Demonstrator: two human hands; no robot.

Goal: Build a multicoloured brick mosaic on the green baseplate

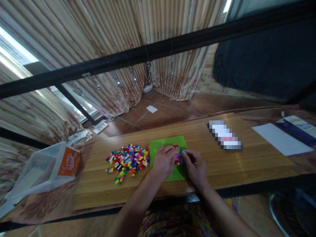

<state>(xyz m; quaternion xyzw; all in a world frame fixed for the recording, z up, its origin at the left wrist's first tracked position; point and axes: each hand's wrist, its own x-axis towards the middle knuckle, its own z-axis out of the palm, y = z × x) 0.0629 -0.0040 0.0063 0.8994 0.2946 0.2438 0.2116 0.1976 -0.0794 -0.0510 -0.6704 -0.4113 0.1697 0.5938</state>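
A green studded baseplate [158,142] lies on the wooden board, with a patch of red, purple and other coloured toy bricks [177,160] built on it. My left hand [164,161] is over the plate, its bent fingers close together at the left side of that patch. Whatever its fingertips hold, if anything, is hidden. On the patch's right side, my right hand [197,167] pinches a small light blue toy brick [183,152] between thumb and forefinger. Left of the plate spreads a pile of loose toy bricks [130,159] in many colours.
A clear plastic bin [49,169] with an orange label stands at the left end of the wooden board [98,194]. Toward the right lie a pixelated phone-shaped object [225,135] and a white sheet [281,138]. A dark metal bar [148,52] crosses beyond the table, before striped curtains.
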